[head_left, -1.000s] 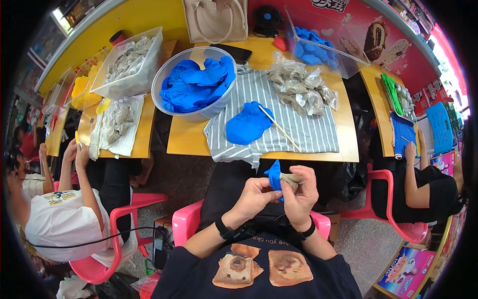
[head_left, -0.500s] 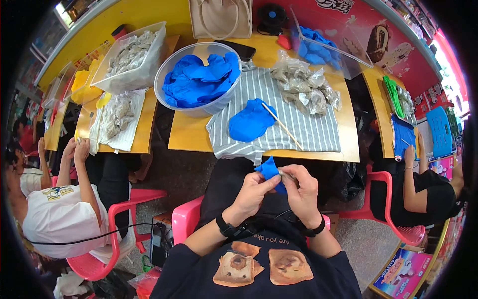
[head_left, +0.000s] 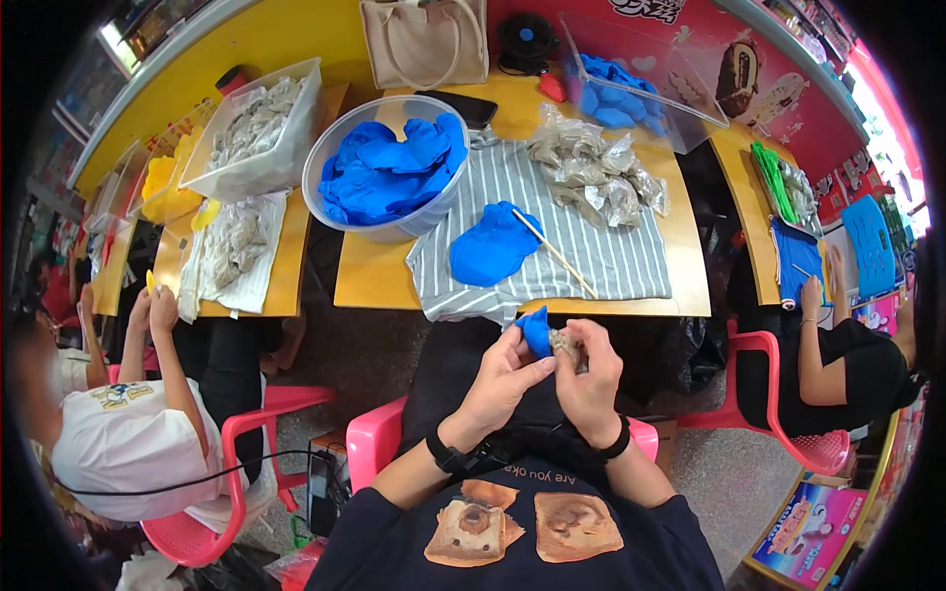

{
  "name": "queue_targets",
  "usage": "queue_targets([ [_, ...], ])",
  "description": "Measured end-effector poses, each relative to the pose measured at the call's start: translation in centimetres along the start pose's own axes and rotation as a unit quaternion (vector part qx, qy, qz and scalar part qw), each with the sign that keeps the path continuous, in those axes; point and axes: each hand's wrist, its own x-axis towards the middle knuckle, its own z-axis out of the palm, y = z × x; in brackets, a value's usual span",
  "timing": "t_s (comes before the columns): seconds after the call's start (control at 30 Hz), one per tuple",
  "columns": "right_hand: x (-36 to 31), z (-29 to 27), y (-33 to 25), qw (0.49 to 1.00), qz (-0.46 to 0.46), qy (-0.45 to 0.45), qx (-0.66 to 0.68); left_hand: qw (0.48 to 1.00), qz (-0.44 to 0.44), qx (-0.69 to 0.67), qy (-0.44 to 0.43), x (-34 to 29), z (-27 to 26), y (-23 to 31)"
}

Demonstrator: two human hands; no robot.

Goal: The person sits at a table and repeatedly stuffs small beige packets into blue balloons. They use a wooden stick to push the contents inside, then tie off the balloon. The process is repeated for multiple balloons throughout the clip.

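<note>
Above my lap, just off the table's front edge, my left hand (head_left: 501, 379) pinches a small blue fabric piece (head_left: 535, 331). Close beside it, my right hand (head_left: 589, 379) has its fingers closed on a greyish, crumpled bundle in clear plastic (head_left: 565, 347), which touches the blue fabric. Whether the bundle sits inside the fabric I cannot tell. On the table in front, a flat blue fabric piece (head_left: 493, 246) lies on a grey striped cloth (head_left: 601, 271), with a thin wooden stick (head_left: 557, 254) across its right edge. A pile of plastic-wrapped greyish bundles (head_left: 596, 172) lies behind the stick.
A clear round tub (head_left: 325, 212) of blue fabric stands at the table's left; a clear bin (head_left: 680, 118) with more stands at the back right. Behind are a beige bag (head_left: 424, 49), a phone (head_left: 463, 106) and a fan (head_left: 529, 41). People sit at tables on both sides.
The greyish bundle shows more fully between my hands, beside the blue fabric. My right hand has shifted slightly left. The whole view has tilted a little.
</note>
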Motion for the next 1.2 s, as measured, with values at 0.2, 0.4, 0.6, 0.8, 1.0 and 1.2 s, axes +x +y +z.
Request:
queue_targets([
  [0.2,0.8,-0.1,-3.7,0.981,-0.171,-0.083,-0.032,0.988,-0.062,-0.139,0.033,-0.1,-0.2,0.7],
  [0.4,1.1,-1.6,-4.8,0.971,-0.151,-0.168,-0.075,0.987,-0.038,-0.153,0.021,-0.4,0.2,0.7],
  [0.6,-0.1,-1.0,-3.1,0.996,-0.092,-0.015,-0.007,0.985,-0.06,-0.161,-0.009,-0.4,0.2,1.6],
  [0.8,0.0,-0.2,-2.6,0.994,-0.096,-0.015,-0.045,0.987,-0.051,-0.146,-0.037,-0.1,0.5,1.9],
  [1.0,-0.3,-0.9,-1.3,0.973,0.108,-0.062,0.192,0.998,-0.07,-0.006,0.01,-0.3,-0.7,0.8],
  [1.2,-0.1,-1.5,-0.4,0.846,0.217,-0.084,0.48,0.907,0.147,0.375,0.12,-0.8,-0.3,0.2],
])
